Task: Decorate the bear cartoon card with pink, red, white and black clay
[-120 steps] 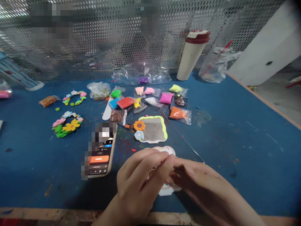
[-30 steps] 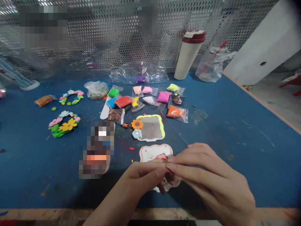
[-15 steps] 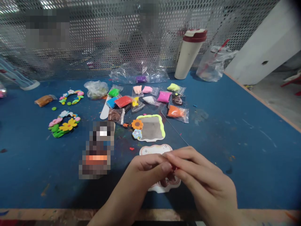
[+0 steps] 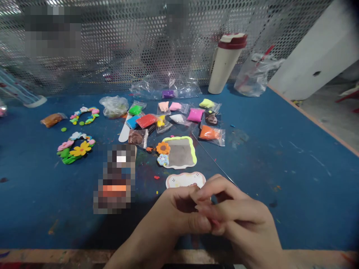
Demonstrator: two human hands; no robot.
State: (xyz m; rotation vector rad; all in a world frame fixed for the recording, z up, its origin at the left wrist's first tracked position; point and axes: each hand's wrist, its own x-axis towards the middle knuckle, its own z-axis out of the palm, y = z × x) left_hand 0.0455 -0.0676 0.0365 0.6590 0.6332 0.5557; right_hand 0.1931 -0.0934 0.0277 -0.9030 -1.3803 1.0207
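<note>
My left hand [image 4: 185,209] and my right hand [image 4: 238,213] meet above the near part of the table. Between their closed fingertips shows a small bit of pinkish-red clay [image 4: 214,222], mostly covered by the fingers. Under and behind the hands lies a white scalloped plaque [image 4: 183,179] with a red printed border, partly hidden. Just beyond it rests a mirror frame [image 4: 180,166] with yellow-green clay along its edge. An orange clay flower [image 4: 163,148] and a light blue clay flower [image 4: 163,160] sit on its left side. A thin metal rod [image 4: 214,160] slants beside my right hand.
Several clay packets, including a red one [image 4: 147,120] and an orange one [image 4: 210,132], lie behind the frame. Left are two decorated clay rings [image 4: 81,148] [image 4: 85,115] and a blurred-out phone-shaped item [image 4: 115,179]. A tumbler [image 4: 227,67] and a plastic bag [image 4: 251,80] stand by the mesh.
My hands have shifted slightly nearer to me, with the right fingers bending and lifting apart more. The pinkish-red clay has moved lower with them, and more of the metal rod shows.
</note>
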